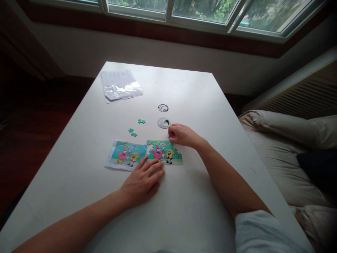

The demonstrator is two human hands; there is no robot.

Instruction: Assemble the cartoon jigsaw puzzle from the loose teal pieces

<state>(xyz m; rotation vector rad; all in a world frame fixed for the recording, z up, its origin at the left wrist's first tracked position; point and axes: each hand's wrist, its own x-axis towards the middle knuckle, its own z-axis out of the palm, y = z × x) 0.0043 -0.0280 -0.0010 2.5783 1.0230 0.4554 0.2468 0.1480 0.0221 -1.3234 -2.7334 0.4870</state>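
Observation:
A partly assembled jigsaw puzzle (pixel 163 154) with cartoon figures lies on the white table, with gaps along its left and upper right edges. Left of it is a printed picture (pixel 123 154) of the same scene on a white sheet. My left hand (pixel 143 181) rests palm down, fingers stretched out, over the lower left edge of the puzzle and the sheet's corner. At the puzzle's upper right, my right hand (pixel 181 134) is closed in a pinch; a bit of green puzzle piece shows under its fingertips. Loose green puzzle pieces (pixel 134 134) lie beyond the sheet, with more pieces (pixel 141 121) farther back.
A clear plastic bag with paper (pixel 121 85) lies at the table's far left corner. Two round fittings are set in the tabletop: a hole (pixel 163 108) and a grey cap (pixel 163 122). A beige sofa (pixel 284 147) stands along the right side, and windows (pixel 205 10) are beyond.

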